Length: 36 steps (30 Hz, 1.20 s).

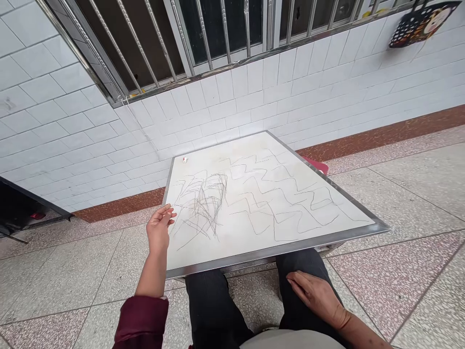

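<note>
**Left hand (162, 223) at the table's edge, its grip too fine to make out**

Thin dark strands lie across a pale, metal-rimmed table (196, 254): a crossing tangle (220, 194) on its left half, separate wavy strands (256, 186) on its right. Whether they are wire or thread is hard to tell. The left hand is raised by the left rim, thumb and fingertips drawn nearly together; one strand seems to run up to them, but I cannot tell whether it is pinched. The right hand (312, 295) rests on the dark-trousered right thigh, fingers loosely bent and close together; its underside is hidden, so whether it holds anything cannot be told.

The near rim hides the knees. A small red-and-white item (185, 160) near the far left corner is too small to identify. Behind the right rim, a red object (316, 166) is mostly covered. The top edge of the view cuts off the barred window (221, 31) and the hanging bag (423, 25).
</note>
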### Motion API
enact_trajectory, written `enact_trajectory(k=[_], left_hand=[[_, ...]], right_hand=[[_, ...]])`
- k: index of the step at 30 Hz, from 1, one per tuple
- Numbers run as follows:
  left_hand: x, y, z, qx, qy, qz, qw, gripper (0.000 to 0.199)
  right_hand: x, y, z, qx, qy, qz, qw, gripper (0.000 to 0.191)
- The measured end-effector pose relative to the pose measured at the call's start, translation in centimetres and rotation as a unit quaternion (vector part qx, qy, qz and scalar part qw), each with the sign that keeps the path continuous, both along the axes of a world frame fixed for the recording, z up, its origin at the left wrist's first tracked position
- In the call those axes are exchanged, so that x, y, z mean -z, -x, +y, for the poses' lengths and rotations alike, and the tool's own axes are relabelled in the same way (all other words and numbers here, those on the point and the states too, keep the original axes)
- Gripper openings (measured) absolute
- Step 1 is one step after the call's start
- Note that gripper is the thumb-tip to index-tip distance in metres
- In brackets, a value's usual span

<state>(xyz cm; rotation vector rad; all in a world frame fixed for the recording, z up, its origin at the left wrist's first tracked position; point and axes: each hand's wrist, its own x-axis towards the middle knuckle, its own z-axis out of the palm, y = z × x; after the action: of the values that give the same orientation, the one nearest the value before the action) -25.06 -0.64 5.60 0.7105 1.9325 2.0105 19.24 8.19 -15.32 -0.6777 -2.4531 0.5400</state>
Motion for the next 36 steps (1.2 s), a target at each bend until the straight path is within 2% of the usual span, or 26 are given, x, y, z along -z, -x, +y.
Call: enact_trajectory(k=[4,6,8,13,15,16,18,21,23,31,36], left_hand=[[-2.2,-2.0,-0.9,0.037,0.004,-0.084,0.996,0.031],[-3.3,-3.3,-1.3,0.064,0.014,-0.126,0.990,0.027],[-4.3,-4.9,-1.6,0.098,0.028,-0.165,0.981,0.027],[-5.9,-9.9,-1.7,0.183,0.054,-0.244,0.951,0.031],[-6.2,-11.9,-1.6,0.226,0.051,-0.289,0.929,0.030],[-6.2,-12.8,-1.5,0.247,0.050,-0.305,0.918,0.030],[-6.1,-14.3,-1.5,0.282,0.049,-0.320,0.903,0.031],[-5.8,-15.7,-1.7,0.310,0.057,-0.325,0.892,0.033],[-5.6,-16.0,-2.0,0.315,0.063,-0.328,0.888,0.034],[-4.9,-15.9,-3.7,0.338,0.062,-0.319,0.883,0.037],[-4.2,-15.5,-4.9,0.322,0.064,-0.292,0.898,0.034]], right_hand=[[-0.2,0.2,0.1,0.001,0.032,0.018,0.999,0.024],[-1.8,0.7,0.3,-0.008,0.064,0.034,0.997,0.023],[-4.9,1.8,0.5,-0.024,0.093,0.066,0.993,0.022],[-16.4,6.9,1.2,-0.060,0.070,0.157,0.983,0.020],[-19.7,9.3,1.2,-0.070,0.084,0.184,0.977,0.024],[-20.6,10.4,1.1,-0.074,0.101,0.197,0.972,0.029],[-21.3,12.1,0.8,-0.097,0.160,0.210,0.960,0.037],[-20.5,13.4,-0.1,-0.134,0.302,0.196,0.923,0.034],[-19.9,13.5,-0.7,-0.124,0.353,0.194,0.907,0.030],[-19.5,12.3,-1.4,-0.069,0.393,0.202,0.895,0.028],[-19.4,12.3,-1.5,-0.055,0.456,0.231,0.858,0.029]])
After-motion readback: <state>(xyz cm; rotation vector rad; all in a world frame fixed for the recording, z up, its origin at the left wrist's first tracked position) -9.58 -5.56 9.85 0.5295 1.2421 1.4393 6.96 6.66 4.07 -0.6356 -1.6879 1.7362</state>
